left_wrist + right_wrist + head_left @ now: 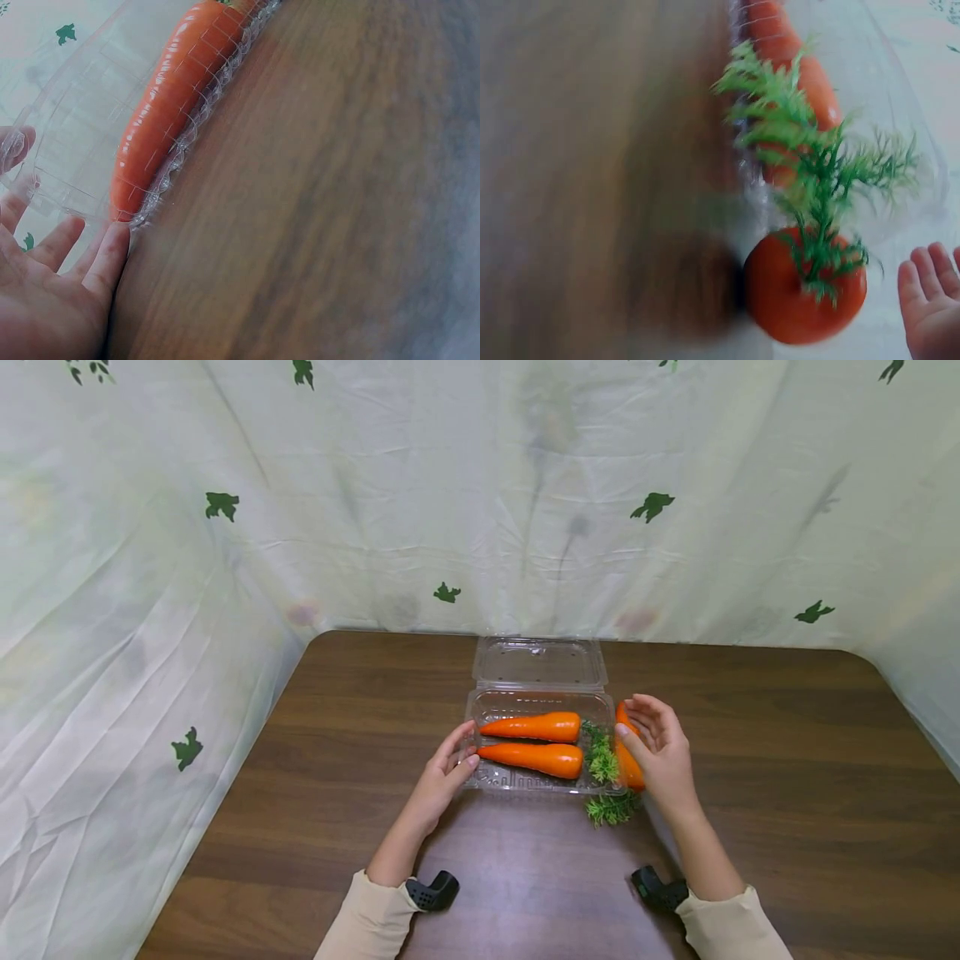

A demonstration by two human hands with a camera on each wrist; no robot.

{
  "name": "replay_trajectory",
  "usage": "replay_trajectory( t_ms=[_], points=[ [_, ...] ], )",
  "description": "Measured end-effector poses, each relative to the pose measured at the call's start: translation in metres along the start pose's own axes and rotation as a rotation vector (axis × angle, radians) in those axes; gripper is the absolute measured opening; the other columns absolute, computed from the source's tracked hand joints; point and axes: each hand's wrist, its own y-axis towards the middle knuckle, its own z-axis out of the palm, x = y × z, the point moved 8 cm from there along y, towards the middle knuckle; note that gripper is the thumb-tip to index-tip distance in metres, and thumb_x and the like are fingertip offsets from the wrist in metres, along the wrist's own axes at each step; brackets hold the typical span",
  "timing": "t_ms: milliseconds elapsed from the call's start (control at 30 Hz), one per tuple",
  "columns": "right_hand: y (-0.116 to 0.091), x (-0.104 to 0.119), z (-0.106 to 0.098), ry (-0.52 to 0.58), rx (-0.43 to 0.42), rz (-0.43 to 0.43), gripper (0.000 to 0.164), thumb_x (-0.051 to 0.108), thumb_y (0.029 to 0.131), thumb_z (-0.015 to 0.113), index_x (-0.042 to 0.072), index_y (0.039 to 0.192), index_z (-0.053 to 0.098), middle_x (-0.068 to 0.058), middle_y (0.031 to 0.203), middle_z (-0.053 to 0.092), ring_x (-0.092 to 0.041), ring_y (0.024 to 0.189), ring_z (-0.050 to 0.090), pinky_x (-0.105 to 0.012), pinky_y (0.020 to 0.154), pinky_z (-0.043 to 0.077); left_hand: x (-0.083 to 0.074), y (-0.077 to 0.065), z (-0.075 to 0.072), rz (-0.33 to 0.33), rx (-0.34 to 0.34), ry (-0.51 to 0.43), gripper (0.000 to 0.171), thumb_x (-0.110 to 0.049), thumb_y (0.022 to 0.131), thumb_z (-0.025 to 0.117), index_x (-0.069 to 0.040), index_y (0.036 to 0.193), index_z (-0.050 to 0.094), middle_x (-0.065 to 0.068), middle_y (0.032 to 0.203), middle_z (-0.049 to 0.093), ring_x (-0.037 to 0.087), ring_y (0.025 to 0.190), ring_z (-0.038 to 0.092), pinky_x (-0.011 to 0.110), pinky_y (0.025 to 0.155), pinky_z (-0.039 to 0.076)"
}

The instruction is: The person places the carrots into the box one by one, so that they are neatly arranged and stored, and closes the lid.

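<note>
A clear plastic clamshell container (542, 783) lies on the table with its lid (538, 662) folded back. Inside it are a rear orange carrot (532, 727) and a front carrot (534, 760), tips pointing left. My left hand (444, 777) touches the container's left end, fingers extended along the plastic. Outside the right end, a third carrot (632, 762) lies lengthwise, its green top (821, 210) toward me. My right hand (662, 756) is beside it, the thumb overlapping it in the head view. The right wrist view shows straight fingers (928, 274) apart from that carrot.
The brown wooden table (337, 743) extends to both sides of the container. Behind it hangs a pale curtain (375, 485) with green leaf shapes, which also runs along the left. Black wrist devices sit at both sleeves, including one at the left wrist (435, 892).
</note>
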Motion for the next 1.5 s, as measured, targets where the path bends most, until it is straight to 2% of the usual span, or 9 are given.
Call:
replay_trajectory(
  t_ms=[267, 367, 467, 600, 733, 900, 1133, 1367, 1500],
  points=[
    [-0.010, -0.006, -0.021, -0.085, -0.046, 0.021, 0.047, -0.009, 0.082, 0.058, -0.008, 0.125, 0.038, -0.007, 0.113, 0.049, -0.015, 0.105, 0.049, -0.024, 0.093, 0.037, 0.000, 0.000, 0.000, 0.000, -0.002, 0.006, 0.053, -0.006, 0.092, 0.049, -0.004, 0.140, 0.027, 0.020, 0.142, 0.024, 0.037, 0.123, 0.033, 0.044, 0.098, 0.032],
    [-0.013, -0.009, -0.027, -0.132, -0.050, 0.035, 0.049, -0.008, 0.081, 0.059, -0.008, 0.125, 0.038, -0.004, 0.112, 0.050, -0.011, 0.104, 0.049, -0.022, 0.092, 0.037, -0.001, 0.000, 0.000, 0.000, -0.003, 0.005, 0.053, -0.006, 0.092, 0.049, -0.004, 0.140, 0.027, 0.020, 0.141, 0.024, 0.037, 0.123, 0.033, 0.045, 0.097, 0.032],
    [-0.017, -0.013, -0.032, -0.181, -0.049, 0.059, 0.048, -0.005, 0.082, 0.060, -0.007, 0.125, 0.038, -0.008, 0.113, 0.050, -0.012, 0.104, 0.049, -0.020, 0.090, 0.038, -0.001, 0.000, 0.000, 0.000, -0.003, 0.004, 0.053, -0.006, 0.092, 0.049, -0.004, 0.140, 0.027, 0.020, 0.141, 0.024, 0.038, 0.122, 0.033, 0.045, 0.097, 0.032],
    [-0.022, -0.020, -0.036, -0.227, -0.037, 0.098, 0.049, 0.002, 0.084, 0.061, -0.005, 0.126, 0.037, -0.019, 0.116, 0.048, -0.022, 0.105, 0.049, -0.018, 0.089, 0.038, -0.001, 0.000, 0.000, -0.002, -0.001, 0.005, 0.053, -0.006, 0.092, 0.049, -0.004, 0.140, 0.026, 0.020, 0.141, 0.024, 0.038, 0.122, 0.033, 0.045, 0.097, 0.032],
    [-0.026, -0.027, -0.037, -0.249, -0.027, 0.140, 0.051, 0.006, 0.084, 0.062, -0.006, 0.126, 0.036, -0.023, 0.117, 0.046, -0.028, 0.104, 0.047, -0.015, 0.086, 0.039, 0.000, 0.000, 0.000, -0.005, -0.001, 0.005, 0.053, -0.006, 0.092, 0.049, -0.005, 0.140, 0.026, 0.020, 0.142, 0.024, 0.038, 0.123, 0.033, 0.045, 0.097, 0.032],
    [-0.031, -0.039, -0.036, -0.282, 0.003, 0.213, 0.053, 0.012, 0.085, 0.062, -0.005, 0.127, 0.035, -0.022, 0.117, 0.045, -0.028, 0.102, 0.047, -0.009, 0.079, 0.038, 0.000, 0.000, -0.001, -0.007, -0.005, 0.005, 0.053, -0.006, 0.092, 0.049, -0.004, 0.140, 0.027, 0.020, 0.142, 0.024, 0.037, 0.123, 0.032, 0.044, 0.098, 0.031],
    [-0.037, -0.052, -0.030, -0.319, 0.088, 0.319, 0.060, 0.022, 0.087, 0.060, -0.003, 0.131, 0.029, -0.022, 0.122, 0.042, -0.030, 0.104, 0.047, -0.009, 0.074, 0.040, 0.000, 0.000, 0.000, -0.012, -0.001, 0.005, 0.054, -0.007, 0.092, 0.050, -0.005, 0.140, 0.026, 0.019, 0.142, 0.023, 0.036, 0.124, 0.033, 0.045, 0.098, 0.031],
    [-0.039, -0.058, -0.029, -0.409, 0.097, 0.340, 0.064, 0.027, 0.084, 0.063, -0.002, 0.130, 0.030, -0.021, 0.119, 0.045, -0.030, 0.100, 0.050, -0.008, 0.073, 0.039, 0.000, 0.001, 0.000, -0.005, 0.000, 0.000, 0.054, -0.006, 0.091, 0.049, -0.005, 0.140, 0.027, 0.019, 0.142, 0.023, 0.037, 0.124, 0.032, 0.045, 0.098, 0.031],
    [-0.039, -0.059, -0.029, -0.454, 0.104, 0.375, 0.067, 0.031, 0.083, 0.065, -0.002, 0.130, 0.030, -0.022, 0.117, 0.048, -0.029, 0.098, 0.051, -0.014, 0.074, 0.041, 0.000, 0.000, 0.000, -0.003, -0.001, 0.004, 0.053, -0.006, 0.092, 0.049, -0.005, 0.140, 0.027, 0.020, 0.142, 0.023, 0.037, 0.124, 0.032, 0.045, 0.098, 0.030]
  ],
)
